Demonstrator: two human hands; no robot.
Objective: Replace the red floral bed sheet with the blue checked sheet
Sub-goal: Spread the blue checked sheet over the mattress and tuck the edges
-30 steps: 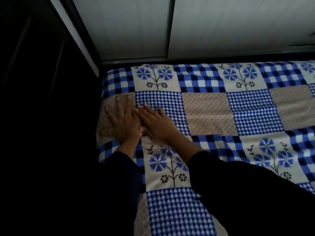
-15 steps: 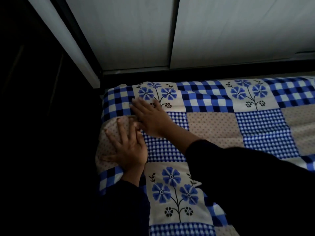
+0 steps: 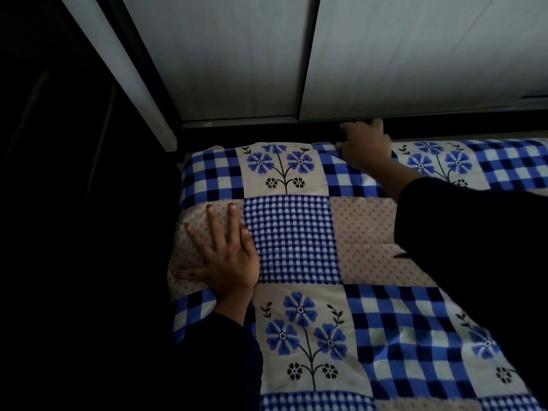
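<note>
The blue checked sheet (image 3: 292, 238), with blue flower patches and dotted beige squares, covers the bed up to its far left corner. My left hand (image 3: 226, 256) lies flat with spread fingers on a dotted square near the bed's left edge. My right hand (image 3: 366, 145) reaches to the far edge of the bed by the wall. Its fingers curl down over the sheet's far edge into the dark gap, and the fingertips are hidden. The red floral sheet is not in view.
White wall panels (image 3: 225, 54) stand right behind the bed, with a dark gap (image 3: 267, 133) between them and the mattress. Left of the bed everything is dark (image 3: 74, 232).
My right hand has moved away from the left one, up and rightward to the bed's far edge. The left hand stays pressed on the dotted square. The view has shifted closer to the corner.
</note>
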